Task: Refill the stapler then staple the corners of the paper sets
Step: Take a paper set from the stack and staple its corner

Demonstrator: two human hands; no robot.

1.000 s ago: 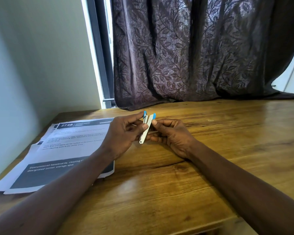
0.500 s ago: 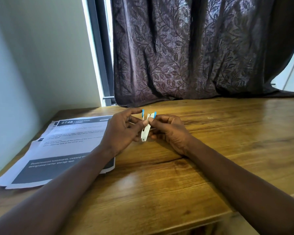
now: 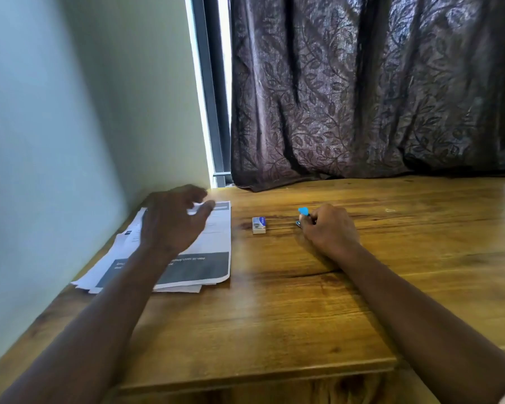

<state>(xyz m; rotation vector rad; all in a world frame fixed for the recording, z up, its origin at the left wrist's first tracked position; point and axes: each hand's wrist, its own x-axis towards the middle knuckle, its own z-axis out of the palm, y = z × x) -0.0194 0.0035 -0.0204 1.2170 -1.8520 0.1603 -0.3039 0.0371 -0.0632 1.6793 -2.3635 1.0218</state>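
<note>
Your hands no longer meet around the stapler. Your left hand has let go and now hovers with fingers spread over the paper sets at left. Your right hand alone grips it, low on the table. A small staple box now shows between them.

Bare worktop lies open near me and far right. The paper stack fills the left by the wall; a small box sits between my hands; the curtain closes the far edge.
</note>
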